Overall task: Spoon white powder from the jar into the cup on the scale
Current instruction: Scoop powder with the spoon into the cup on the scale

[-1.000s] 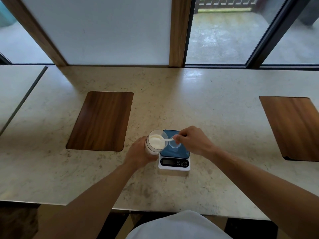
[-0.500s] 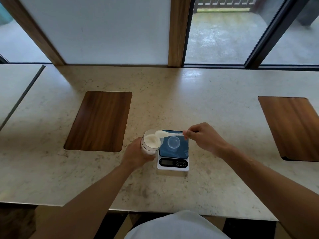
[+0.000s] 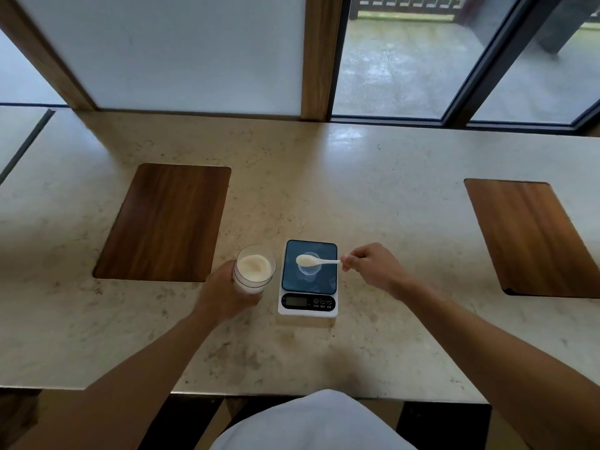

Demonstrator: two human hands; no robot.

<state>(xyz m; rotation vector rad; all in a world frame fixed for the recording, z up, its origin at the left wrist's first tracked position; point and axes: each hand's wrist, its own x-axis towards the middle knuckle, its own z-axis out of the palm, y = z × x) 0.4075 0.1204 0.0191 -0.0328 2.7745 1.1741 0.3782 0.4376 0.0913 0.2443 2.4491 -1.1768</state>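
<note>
Pinching spoon [image 3: 312, 260] handle in right hand [image 3: 373, 267], bowl heaped with powder over cup [image 3: 309, 271] on scale [image 3: 309, 278], frame centre; left hand [image 3: 224, 295] clasping jar [image 3: 254, 271].

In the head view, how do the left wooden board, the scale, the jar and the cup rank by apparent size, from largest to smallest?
1. Left wooden board, by far the largest.
2. Scale.
3. Jar.
4. Cup, a small clear one on the scale, partly under the spoon.
All lie at a similar distance, so the order seems reliable.
</note>
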